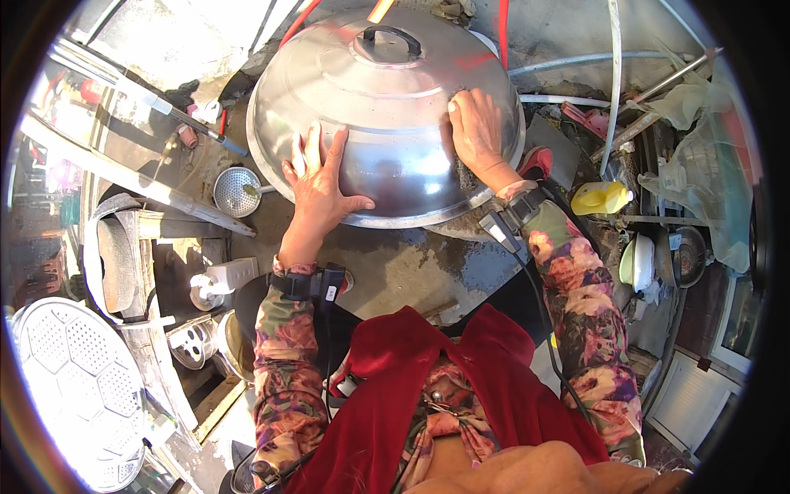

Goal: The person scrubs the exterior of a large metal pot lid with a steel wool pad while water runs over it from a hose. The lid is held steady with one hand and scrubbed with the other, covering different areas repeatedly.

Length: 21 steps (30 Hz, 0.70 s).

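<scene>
A large domed metal lid [395, 151] with a black handle [395, 38] on top is in front of me. My left hand [318, 182] rests on the lid's near left side, its fingers spread and nothing in its grasp. My right hand [478, 133] presses against the right side of the dome with its fingers curled. Whatever may be under those fingers is hidden. Both wrists carry black straps with small devices, and a cable runs from the right one.
Left of the lid lies a perforated metal ladle [236, 191]. A wooden frame [145, 296] and a bright perforated steamer plate [77, 395] stand farther left. On the right are a yellow plastic jug [602, 197], a pale basin [639, 262] and plastic sheeting [710, 179]. White pipes [612, 80] cross behind.
</scene>
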Available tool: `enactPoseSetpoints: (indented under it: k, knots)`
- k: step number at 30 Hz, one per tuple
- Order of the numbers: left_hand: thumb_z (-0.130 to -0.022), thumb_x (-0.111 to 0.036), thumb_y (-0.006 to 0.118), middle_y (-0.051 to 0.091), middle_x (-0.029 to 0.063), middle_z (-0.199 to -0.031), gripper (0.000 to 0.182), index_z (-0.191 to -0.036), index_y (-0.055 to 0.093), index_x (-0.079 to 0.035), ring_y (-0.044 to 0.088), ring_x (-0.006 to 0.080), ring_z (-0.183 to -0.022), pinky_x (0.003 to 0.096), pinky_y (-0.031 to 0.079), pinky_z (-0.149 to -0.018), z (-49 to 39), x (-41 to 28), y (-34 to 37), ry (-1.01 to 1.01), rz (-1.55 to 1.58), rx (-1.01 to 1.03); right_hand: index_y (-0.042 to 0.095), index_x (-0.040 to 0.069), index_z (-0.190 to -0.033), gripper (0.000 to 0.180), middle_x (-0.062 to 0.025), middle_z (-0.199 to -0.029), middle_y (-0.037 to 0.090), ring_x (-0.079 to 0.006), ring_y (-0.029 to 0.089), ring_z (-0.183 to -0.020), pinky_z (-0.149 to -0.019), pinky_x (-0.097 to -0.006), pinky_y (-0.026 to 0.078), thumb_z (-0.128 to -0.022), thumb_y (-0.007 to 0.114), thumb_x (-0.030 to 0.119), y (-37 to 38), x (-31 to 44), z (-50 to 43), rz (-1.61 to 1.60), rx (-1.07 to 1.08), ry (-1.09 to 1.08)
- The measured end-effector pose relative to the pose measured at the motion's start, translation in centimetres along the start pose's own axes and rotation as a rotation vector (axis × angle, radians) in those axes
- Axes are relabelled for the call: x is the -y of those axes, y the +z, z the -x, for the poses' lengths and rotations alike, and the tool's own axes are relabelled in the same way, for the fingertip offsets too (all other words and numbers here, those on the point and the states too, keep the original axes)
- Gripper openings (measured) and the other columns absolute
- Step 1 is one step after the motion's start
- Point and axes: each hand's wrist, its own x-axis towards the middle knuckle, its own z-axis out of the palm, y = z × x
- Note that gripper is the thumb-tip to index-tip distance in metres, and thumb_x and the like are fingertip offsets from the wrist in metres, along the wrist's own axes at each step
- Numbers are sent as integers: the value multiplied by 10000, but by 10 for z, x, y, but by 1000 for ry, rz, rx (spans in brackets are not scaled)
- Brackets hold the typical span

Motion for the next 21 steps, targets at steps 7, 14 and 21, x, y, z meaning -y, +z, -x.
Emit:
enactPoseSetpoints:
  k: [7,14,21]
  knots:
    - [-629,-534,889,257,241,-1624,1146,-1589,370,-182,211,493,-1492,648,205,-1165,11,10,-2,4,64,-69,572,94,-963,126,-99,-984,547,-329,530,-984,-843,-466,411,-989,555,216,3,27,-16,-184,115,-189]
    - [-973,-416,674,322,339,-1535,890,-1553,237,101,355,441,-1414,475,286,-1180,47,73,8,-737,677,-472,591,98,-1037,156,-126,-1047,597,-363,556,-1033,-885,-502,448,-990,593,247,15,-59,-23,-15,30,23]
    - [-1041,-463,538,598,251,-1316,636,-1422,468,40,653,345,-1117,449,536,-887,79,70,28,-897,1616,111,474,58,-1482,552,-180,-1460,510,-316,448,-1414,-1163,-388,350,-1008,611,305,-53,-35,16,-610,353,139]
